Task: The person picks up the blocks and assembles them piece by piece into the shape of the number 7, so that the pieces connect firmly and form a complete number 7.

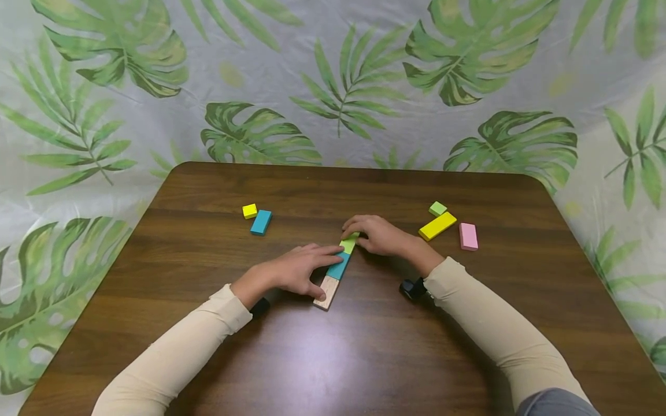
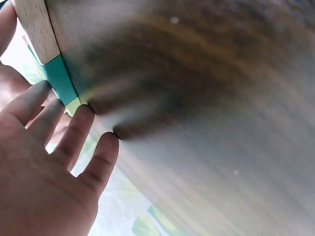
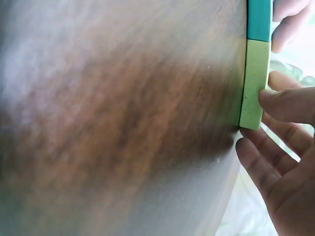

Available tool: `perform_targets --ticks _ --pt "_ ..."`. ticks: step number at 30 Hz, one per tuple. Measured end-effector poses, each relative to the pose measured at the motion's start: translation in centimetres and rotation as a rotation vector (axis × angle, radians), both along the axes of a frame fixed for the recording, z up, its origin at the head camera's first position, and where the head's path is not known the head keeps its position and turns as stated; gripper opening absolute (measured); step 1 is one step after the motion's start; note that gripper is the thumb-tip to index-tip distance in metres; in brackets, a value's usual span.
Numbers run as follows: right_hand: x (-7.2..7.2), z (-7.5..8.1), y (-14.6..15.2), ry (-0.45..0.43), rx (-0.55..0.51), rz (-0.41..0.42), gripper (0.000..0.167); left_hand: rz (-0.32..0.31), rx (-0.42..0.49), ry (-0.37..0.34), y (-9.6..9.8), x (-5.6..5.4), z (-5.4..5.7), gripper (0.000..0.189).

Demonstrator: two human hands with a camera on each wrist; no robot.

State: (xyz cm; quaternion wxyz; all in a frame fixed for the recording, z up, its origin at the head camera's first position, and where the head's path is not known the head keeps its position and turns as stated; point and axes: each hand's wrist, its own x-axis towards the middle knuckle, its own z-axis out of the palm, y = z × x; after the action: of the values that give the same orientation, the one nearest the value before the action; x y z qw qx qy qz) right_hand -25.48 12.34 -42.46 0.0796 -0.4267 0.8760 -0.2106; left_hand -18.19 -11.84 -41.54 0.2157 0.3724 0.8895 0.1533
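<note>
Three flat blocks lie end to end in a slanting row at the middle of the table: a plain wooden block (image 1: pixel 330 286) nearest, a teal block (image 1: pixel 338 268) in the middle, a light green block (image 1: pixel 348 243) farthest. Along the row's left side is my left hand (image 1: pixel 298 268), thumb on the wooden block and straight fingertips at the teal one. My right hand (image 1: pixel 381 236) pinches the green block's far end. In the right wrist view its thumb (image 3: pixel 288 104) presses the block's side, while other fingers reach round the end.
On the brown table (image 1: pixel 198 277), a small yellow block (image 1: pixel 250 211) and a blue block (image 1: pixel 261 222) lie at the back left. A small green block (image 1: pixel 438 208), a long yellow block (image 1: pixel 437 226) and a pink block (image 1: pixel 468 237) lie at the back right. Leaf-patterned cloth (image 1: pixel 348 86) hangs behind.
</note>
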Motion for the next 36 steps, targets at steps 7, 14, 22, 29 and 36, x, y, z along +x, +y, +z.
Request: perform_targets --ticks 7,14,22,29,36 --pt "-0.16 -0.09 -0.04 -0.007 -0.003 -0.008 0.026 -0.016 -0.003 0.001 0.02 -0.17 -0.12 0.083" --pt "-0.14 -0.05 0.03 -0.035 -0.005 -0.018 0.024 -0.026 -0.035 -0.033 0.31 -0.47 -0.06 0.089" --pt "-0.28 -0.11 0.06 -0.045 -0.009 -0.016 0.023 -0.044 -0.037 -0.013 0.16 -0.73 0.13 0.089" --pt "-0.46 -0.25 0.13 -0.043 -0.007 -0.005 0.023 -0.047 -0.034 0.002 0.16 -0.67 0.16 0.088" --pt "-0.21 0.02 0.32 -0.036 0.006 -0.003 0.024 -0.044 -0.04 0.003 0.27 -0.5 0.25 0.086"
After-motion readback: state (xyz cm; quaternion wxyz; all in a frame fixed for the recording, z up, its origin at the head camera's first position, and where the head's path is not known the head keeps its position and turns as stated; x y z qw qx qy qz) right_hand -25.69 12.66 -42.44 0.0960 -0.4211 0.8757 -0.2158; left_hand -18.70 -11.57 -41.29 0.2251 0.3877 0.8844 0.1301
